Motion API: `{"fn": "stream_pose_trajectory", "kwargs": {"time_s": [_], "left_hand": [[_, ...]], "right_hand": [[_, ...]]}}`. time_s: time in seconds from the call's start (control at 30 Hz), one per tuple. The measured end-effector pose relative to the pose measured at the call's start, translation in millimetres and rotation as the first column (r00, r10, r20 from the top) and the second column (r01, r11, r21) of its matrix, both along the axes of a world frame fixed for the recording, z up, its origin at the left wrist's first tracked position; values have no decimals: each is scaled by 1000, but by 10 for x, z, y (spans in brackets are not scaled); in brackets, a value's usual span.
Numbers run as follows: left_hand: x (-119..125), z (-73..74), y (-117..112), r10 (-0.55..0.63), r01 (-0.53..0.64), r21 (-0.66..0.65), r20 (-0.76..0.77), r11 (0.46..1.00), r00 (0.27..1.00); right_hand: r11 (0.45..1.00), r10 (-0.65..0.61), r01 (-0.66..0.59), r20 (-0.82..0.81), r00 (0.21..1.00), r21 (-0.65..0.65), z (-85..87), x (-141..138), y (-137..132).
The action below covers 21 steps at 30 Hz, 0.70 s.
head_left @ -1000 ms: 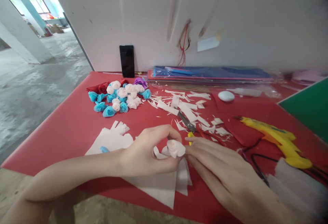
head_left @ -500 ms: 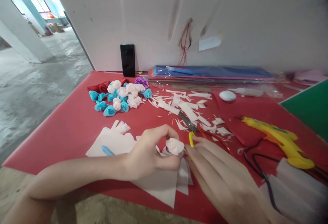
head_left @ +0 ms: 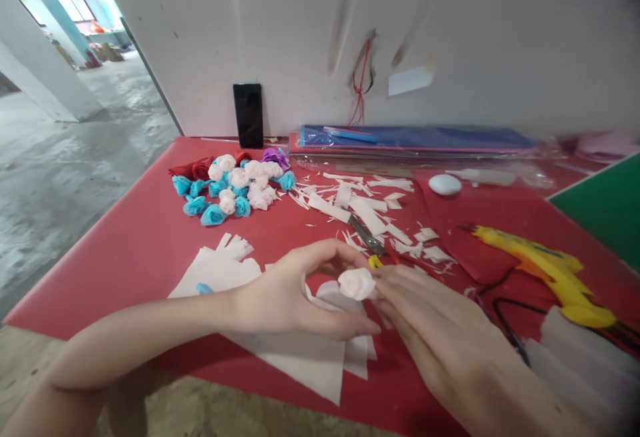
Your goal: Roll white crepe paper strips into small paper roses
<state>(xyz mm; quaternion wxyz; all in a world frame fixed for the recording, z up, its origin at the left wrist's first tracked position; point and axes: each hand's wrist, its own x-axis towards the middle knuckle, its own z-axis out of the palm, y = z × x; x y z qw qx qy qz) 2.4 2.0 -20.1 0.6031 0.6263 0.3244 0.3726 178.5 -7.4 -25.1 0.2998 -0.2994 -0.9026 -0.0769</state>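
A small pale pink paper rose (head_left: 357, 283) is held between both my hands above the red table (head_left: 140, 243). My left hand (head_left: 295, 290) curls round it from the left, index finger arched over the top and thumb stretched underneath. From the right, my right hand (head_left: 440, 330) pinches the rose's side with its fingertips. Under my hands lie sheets of white paper (head_left: 300, 357). Scissors with yellow handles (head_left: 369, 242) lie just behind the rose.
A pile of blue, white, red and purple paper roses (head_left: 235, 187) sits at the back left, with white paper scraps (head_left: 360, 207) beside it. A yellow glue gun (head_left: 545, 270) with a black cord lies right. A black phone (head_left: 248, 115) leans on the wall, near packs of coloured paper (head_left: 410, 140).
The rose has shifted a little to the right and turned between my fingers. My left thumb has stretched out beneath it, and my right fingertips have closed in on it.
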Motion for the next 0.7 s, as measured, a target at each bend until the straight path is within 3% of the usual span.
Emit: {"fn": "stream_pose_trajectory", "kwargs": {"time_s": [0.2, 0.3, 0.4, 0.57, 0.7], "left_hand": [[-140, 98, 97, -259, 260, 0, 19, 966, 966], [-175, 149, 131, -299, 299, 2, -24, 954, 954], [-200, 176, 154, -342, 351, 91, -99, 932, 934], [-228, 181, 182, -416, 456, 274, -193, 847, 889], [-224, 217, 194, -447, 516, 322, -266, 794, 854]], "right_hand": [[978, 113, -99, 69, 991, -181, 40, 87, 39], [966, 139, -114, 94, 986, -231, 67, 92, 39], [963, 175, -144, 121, 977, -229, 75, 104, 37], [935, 264, -213, 156, 952, -284, 14, 159, 35], [877, 324, -235, 155, 933, -419, 25, 158, 35]]}}
